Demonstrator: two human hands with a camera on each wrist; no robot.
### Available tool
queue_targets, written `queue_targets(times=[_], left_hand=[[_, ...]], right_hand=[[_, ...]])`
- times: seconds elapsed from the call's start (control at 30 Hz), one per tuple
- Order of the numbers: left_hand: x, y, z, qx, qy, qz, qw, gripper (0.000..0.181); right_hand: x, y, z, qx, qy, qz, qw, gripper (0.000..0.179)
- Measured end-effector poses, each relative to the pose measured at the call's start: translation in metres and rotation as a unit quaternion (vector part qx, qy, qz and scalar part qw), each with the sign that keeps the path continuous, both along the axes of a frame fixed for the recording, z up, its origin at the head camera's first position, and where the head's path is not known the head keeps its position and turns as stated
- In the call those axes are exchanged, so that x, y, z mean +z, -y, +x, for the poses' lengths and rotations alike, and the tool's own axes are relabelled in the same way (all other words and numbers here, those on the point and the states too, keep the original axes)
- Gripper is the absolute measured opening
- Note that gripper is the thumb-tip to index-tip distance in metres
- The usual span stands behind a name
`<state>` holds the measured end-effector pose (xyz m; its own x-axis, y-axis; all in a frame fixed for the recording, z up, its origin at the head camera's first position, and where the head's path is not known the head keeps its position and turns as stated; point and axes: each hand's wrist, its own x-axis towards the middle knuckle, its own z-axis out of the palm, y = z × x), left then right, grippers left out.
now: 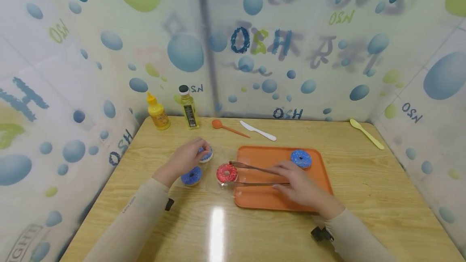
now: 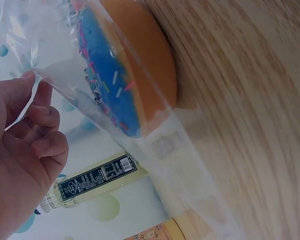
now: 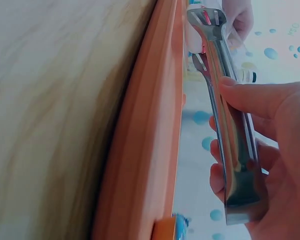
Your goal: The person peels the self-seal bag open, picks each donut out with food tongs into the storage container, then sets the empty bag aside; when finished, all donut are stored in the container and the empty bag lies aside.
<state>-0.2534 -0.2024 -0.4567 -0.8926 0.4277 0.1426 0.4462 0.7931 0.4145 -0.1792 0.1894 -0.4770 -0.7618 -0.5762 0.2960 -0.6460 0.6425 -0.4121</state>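
Note:
My left hand (image 1: 185,157) pinches the edge of a clear plastic sheet or bag (image 2: 167,147) between thumb and fingers. Under the plastic, a blue sprinkled toy donut (image 2: 107,75) shows in the left wrist view. Two blue donuts lie by that hand in the head view, one (image 1: 191,176) below it and one (image 1: 206,155) partly covered by its fingers. My right hand (image 1: 298,183) holds metal serving tongs (image 3: 230,130), thumb on one arm and fingers on the other. The spread tong tips stand on either side of a red sprinkled donut (image 1: 227,174).
An orange tray (image 1: 262,199) lies under the tongs, with another blue donut (image 1: 301,159) on it. Behind stand a yellow squeeze bottle (image 1: 158,113) and an oil bottle (image 1: 189,110). An orange spoon (image 1: 229,127), a white knife (image 1: 258,131) and a yellow spoon (image 1: 367,134) lie near the back edge.

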Motion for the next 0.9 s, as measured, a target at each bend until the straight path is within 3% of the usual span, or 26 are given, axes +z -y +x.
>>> queue_targets(times=[0.2,0.37,0.63,0.9], left_hand=[[0.001,0.000,0.001,0.002,-0.002,0.000,1.0000,0.006],[0.001,0.001,0.001,0.005,0.004,-0.002,1.0000,0.006],[0.002,0.001,0.002,0.005,0.001,0.004,1.0000,0.007],[0.003,0.000,0.001,0.011,0.007,-0.001,0.9999,0.006]], right_hand=[[0.001,-0.023,0.007,-0.029,0.012,-0.003,0.9995,0.048],[0.003,-0.042,0.011,-0.045,-0.004,-0.003,0.9990,0.049],[0.003,-0.073,0.012,-0.073,-0.015,0.003,0.9972,0.051],[0.007,-0.091,0.011,-0.099,0.003,0.013,0.9949,0.050]])
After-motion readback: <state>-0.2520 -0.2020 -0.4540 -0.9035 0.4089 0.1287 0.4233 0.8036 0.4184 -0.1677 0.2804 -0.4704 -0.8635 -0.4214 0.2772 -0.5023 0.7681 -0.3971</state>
